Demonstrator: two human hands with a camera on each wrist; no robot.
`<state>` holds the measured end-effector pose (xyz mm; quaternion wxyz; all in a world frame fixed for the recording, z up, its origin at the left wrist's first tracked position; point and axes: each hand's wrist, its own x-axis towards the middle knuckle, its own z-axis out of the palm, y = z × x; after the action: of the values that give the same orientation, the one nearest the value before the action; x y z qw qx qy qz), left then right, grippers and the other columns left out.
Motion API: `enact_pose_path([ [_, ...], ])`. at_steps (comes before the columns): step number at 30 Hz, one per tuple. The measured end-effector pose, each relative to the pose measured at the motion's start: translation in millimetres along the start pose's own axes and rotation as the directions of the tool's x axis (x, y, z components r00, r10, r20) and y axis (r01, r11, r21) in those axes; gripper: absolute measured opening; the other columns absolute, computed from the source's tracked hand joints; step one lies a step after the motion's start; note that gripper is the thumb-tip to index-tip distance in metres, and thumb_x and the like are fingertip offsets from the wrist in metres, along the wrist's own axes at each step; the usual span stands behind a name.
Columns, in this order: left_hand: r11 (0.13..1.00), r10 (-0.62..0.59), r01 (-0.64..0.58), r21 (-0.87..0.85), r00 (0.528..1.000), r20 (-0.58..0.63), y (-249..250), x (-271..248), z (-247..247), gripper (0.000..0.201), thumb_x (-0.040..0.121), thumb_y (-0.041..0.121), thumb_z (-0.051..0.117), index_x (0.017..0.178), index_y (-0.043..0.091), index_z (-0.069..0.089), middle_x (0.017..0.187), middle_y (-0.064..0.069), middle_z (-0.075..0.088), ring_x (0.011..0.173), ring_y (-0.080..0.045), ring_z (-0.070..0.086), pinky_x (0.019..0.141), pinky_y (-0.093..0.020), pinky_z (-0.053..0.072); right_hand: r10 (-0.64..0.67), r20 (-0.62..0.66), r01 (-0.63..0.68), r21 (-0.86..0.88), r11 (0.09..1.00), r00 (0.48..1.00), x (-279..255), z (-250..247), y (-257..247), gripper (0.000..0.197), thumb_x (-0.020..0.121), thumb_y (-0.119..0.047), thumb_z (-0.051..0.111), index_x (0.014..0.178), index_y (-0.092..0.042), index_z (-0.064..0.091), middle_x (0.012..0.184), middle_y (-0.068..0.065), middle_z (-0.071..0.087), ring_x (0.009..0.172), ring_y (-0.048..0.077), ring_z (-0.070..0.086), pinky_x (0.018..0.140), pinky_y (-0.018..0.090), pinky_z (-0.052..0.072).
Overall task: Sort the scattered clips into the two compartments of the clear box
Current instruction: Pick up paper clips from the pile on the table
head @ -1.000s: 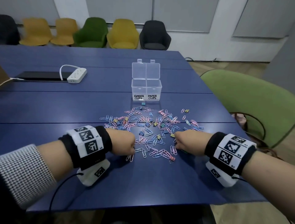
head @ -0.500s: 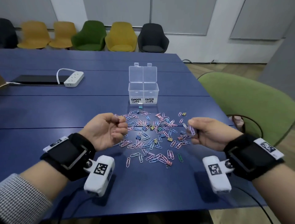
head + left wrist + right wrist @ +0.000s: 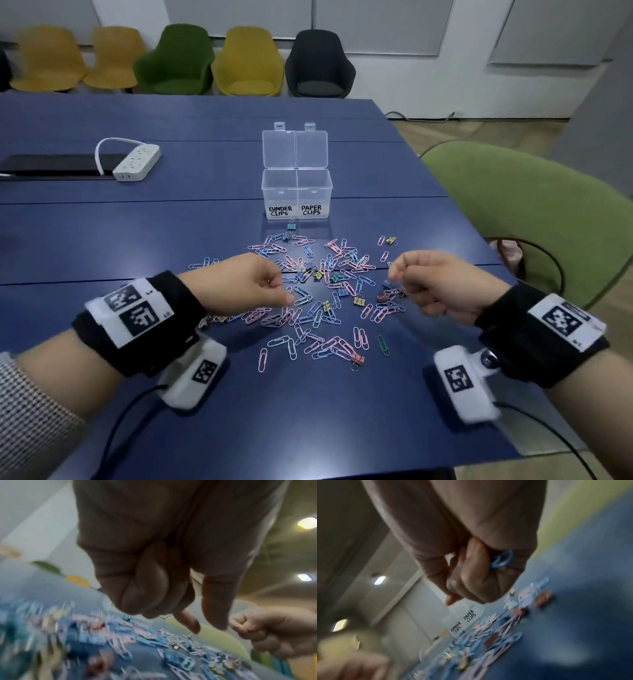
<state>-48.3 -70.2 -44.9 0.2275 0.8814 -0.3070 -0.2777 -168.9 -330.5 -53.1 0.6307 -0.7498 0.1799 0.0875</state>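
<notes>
The clear box stands open at mid-table, its left compartment labelled BINDER CLIPS and its right one PAPER CLIPS; both look empty. Coloured paper clips and small binder clips lie scattered in front of it. My left hand hovers over the pile's left side with its fingers curled. In the left wrist view a thin wire end pokes out under the left hand; which kind of clip it is I cannot tell. My right hand hovers over the pile's right side. Its curled fingers grip a blue paper clip.
A white power strip and a flat black pad lie at the far left. A green chair stands close by the table's right edge. Several chairs line the back wall. One teal binder clip lies just before the box.
Both hands lifted off the near part of the pile with clips and turned palm inward. Now they have rolled back knuckles-up, low over the pile's middle.
</notes>
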Motion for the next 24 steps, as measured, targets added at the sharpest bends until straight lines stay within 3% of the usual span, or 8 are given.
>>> enact_pose_path([
  [2, 0.973, 0.027, -0.029, 0.231, 1.0, 0.014, 3.7, 2.5, -6.5, 0.026, 0.08, 0.044, 0.07, 0.073, 0.022, 0.059, 0.052, 0.011, 0.049, 0.041, 0.001, 0.042, 0.047, -0.016, 0.033, -0.065, 0.046, 0.079, -0.521, 0.85, 0.997, 2.3, 3.5, -7.6, 0.019, 0.091, -0.009, 0.047, 0.079, -0.015, 0.06, 0.047, -0.011, 0.045, 0.043, 0.007, 0.034, 0.041, 0.02, 0.028],
  [4, 0.939, 0.006, -0.018, 0.344, 0.999, 0.034, 7.7, 5.1, -6.0, 0.026, 0.076, 0.045, 0.072, 0.078, 0.021, 0.063, 0.061, 0.01, 0.056, 0.052, 0.001, 0.05, 0.052, -0.021, 0.037, -0.094, 0.132, 0.161, -0.834, 0.528, 0.987, 5.3, 9.7, -13.5, 0.01, 0.091, -0.02, 0.052, 0.083, -0.019, 0.059, 0.065, -0.013, 0.058, 0.061, 0.006, 0.05, 0.059, 0.019, 0.041],
  [6, 0.896, -0.007, -0.025, 0.444, 0.998, 0.068, 9.9, 8.9, -0.5, 0.027, 0.075, 0.045, 0.072, 0.084, 0.02, 0.066, 0.075, 0.006, 0.064, 0.066, -0.008, 0.056, 0.054, -0.022, 0.039, -0.037, 0.169, 0.172, -0.927, 0.333, 0.985, 5.8, 18.5, -17.0, 0.003, 0.089, -0.027, 0.055, 0.088, -0.025, 0.053, 0.079, -0.01, 0.055, 0.08, 0.015, 0.052, 0.073, 0.029, 0.043],
  [10, 0.83, 0.007, -0.062, 0.554, 0.995, 0.101, 10.1, 17.3, 9.3, 0.015, 0.082, 0.036, 0.064, 0.083, 0.021, 0.064, 0.087, 0.002, 0.068, 0.077, -0.017, 0.058, 0.066, -0.025, 0.047, 0.016, 0.208, 0.204, -0.97, 0.134, 0.978, 9.5, 28.0, -13.0, 0.02, 0.086, -0.028, 0.059, 0.104, -0.025, 0.051, 0.087, -0.003, 0.053, 0.084, 0.023, 0.05, 0.07, 0.028, 0.038],
  [14, 0.837, 0.022, -0.082, 0.54, 0.993, 0.117, 6.1, 19.1, 8.1, 0.012, 0.084, 0.032, 0.06, 0.077, 0.022, 0.06, 0.077, 0.005, 0.061, 0.074, -0.017, 0.055, 0.069, -0.027, 0.047, -0.021, 0.235, 0.236, -0.967, 0.095, 0.972, 13.8, 31.6, -10.8, 0.01, 0.087, -0.024, 0.053, 0.086, -0.026, 0.044, 0.089, 0.001, 0.06, 0.084, 0.026, 0.052, 0.068, 0.028, 0.038],
  [21, 0.932, 0.029, -0.067, 0.356, 0.994, 0.11, -2.2, 12.3, -7.4, 0.019, 0.091, 0.032, 0.056, 0.081, 0.016, 0.061, 0.068, 0.006, 0.058, 0.057, -0.01, 0.047, 0.058, -0.021, 0.042, -0.057, 0.226, 0.231, -0.966, 0.114, 0.972, 19.2, 29.5, -4.5, 0.008, 0.093, -0.023, 0.042, 0.085, -0.022, 0.043, 0.092, 0.004, 0.059, 0.078, 0.022, 0.045, 0.073, 0.03, 0.04],
  [22, 0.967, 0.028, -0.052, 0.249, 0.995, 0.1, -2.0, 10.2, -11.8, 0.02, 0.092, 0.032, 0.056, 0.083, 0.015, 0.061, 0.064, 0.007, 0.053, 0.052, -0.009, 0.044, 0.052, -0.02, 0.04, -0.069, 0.219, 0.228, -0.959, 0.166, 0.973, 19.5, 26.6, -6.3, 0.009, 0.093, -0.024, 0.043, 0.085, -0.022, 0.045, 0.088, 0.001, 0.058, 0.078, 0.02, 0.047, 0.072, 0.028, 0.04],
  [24, 0.968, 0.011, 0.013, -0.25, 0.995, 0.097, -0.1, 6.0, -19.3, 0.022, 0.096, 0.025, 0.052, 0.079, 0.012, 0.053, 0.057, 0.005, 0.039, 0.044, -0.008, 0.032, 0.04, -0.017, 0.03, -0.106, 0.191, 0.217, -0.9, 0.377, 0.976, 19.3, 20.0, -12.5, 0.013, 0.094, -0.024, 0.048, 0.083, -0.018, 0.051, 0.074, -0.008, 0.057, 0.066, 0.012, 0.049, 0.062, 0.021, 0.04],
])
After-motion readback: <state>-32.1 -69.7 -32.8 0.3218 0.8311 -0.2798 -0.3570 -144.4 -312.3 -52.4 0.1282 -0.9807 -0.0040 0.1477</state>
